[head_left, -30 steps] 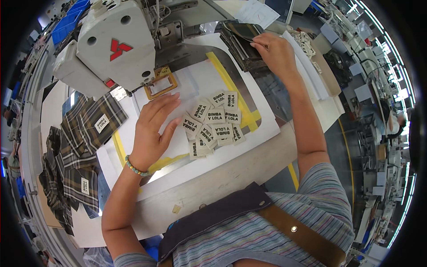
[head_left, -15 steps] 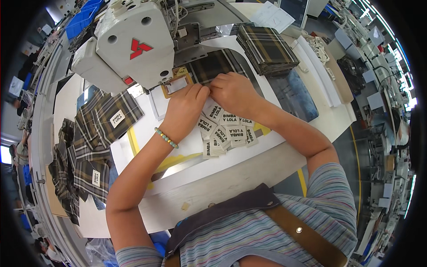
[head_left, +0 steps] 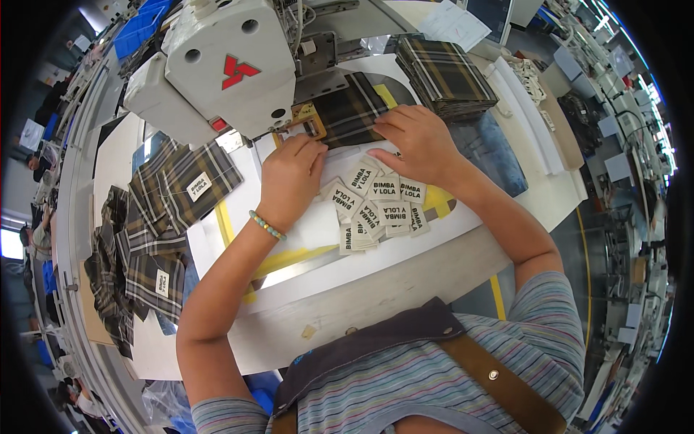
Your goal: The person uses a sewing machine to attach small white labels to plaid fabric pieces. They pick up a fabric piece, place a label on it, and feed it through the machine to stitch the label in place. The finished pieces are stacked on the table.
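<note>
A dark plaid fabric piece (head_left: 350, 108) lies flat beneath the head of a white sewing machine (head_left: 224, 72). Its left edge meets a small brass-coloured frame (head_left: 312, 119) below the machine. My left hand (head_left: 289, 177) is beside that frame, fingers bent and pressed together; whatever its fingertips hold is hidden. At the fabric's lower right edge, my right hand (head_left: 423, 148) rests its fingertips on the cloth, thumb spread apart from the fingers. Just below the hands lies a loose pile of white printed labels (head_left: 383, 210).
A stack of folded plaid pieces (head_left: 448, 79) stands at the back right. More plaid pieces with labels on them (head_left: 184, 192) lie at the left, beside crumpled plaid cloth (head_left: 108, 246). Yellow tape (head_left: 293, 262) marks the white work surface. Blue bins (head_left: 137, 32) stand far left.
The plaid piece has shifted left toward the brass frame, baring a yellow patch at its right. My hands have moved apart, the right one going right with its thumb opening.
</note>
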A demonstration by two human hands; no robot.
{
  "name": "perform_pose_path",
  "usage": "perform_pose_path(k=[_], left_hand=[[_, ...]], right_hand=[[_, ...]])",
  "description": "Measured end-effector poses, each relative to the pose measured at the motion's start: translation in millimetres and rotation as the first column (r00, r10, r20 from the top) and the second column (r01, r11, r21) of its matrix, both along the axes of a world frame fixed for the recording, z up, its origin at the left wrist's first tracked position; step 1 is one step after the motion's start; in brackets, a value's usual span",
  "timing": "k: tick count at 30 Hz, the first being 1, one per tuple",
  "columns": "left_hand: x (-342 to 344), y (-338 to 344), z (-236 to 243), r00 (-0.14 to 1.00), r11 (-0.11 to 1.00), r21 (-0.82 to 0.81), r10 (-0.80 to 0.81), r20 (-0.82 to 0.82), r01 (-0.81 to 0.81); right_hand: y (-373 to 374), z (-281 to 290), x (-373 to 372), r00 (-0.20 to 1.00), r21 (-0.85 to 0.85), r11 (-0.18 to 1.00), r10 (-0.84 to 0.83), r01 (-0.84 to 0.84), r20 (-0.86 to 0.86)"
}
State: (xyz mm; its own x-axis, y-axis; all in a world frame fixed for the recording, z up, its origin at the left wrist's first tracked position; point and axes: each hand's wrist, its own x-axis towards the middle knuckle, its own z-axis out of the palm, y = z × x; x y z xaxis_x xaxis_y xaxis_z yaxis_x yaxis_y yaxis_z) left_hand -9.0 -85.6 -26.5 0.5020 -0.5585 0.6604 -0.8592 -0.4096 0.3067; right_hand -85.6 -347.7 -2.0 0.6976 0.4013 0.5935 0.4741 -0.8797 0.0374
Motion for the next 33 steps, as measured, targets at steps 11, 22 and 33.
perform_pose_path(k=[11, 22, 33], left_hand=[[7, 25, 1, 0.974, 0.982, 0.181, -0.084, 0.211, 0.045], [4, 89, 9, 0.975, 0.922, 0.368, 0.045, 0.216, -0.124], [-30, 94, 11, 0.995, 0.921, 0.383, 0.093, -0.043, -0.070]], right_hand=[[-4, -17, 23, 0.993, -0.238, 0.970, 0.071, -0.048, 0.091], [28, -16, 38, 0.991, -0.147, 0.984, 0.091, -0.105, -0.099], [17, -28, 24, 0.963, 0.022, 0.997, 0.072, -0.068, -0.260]])
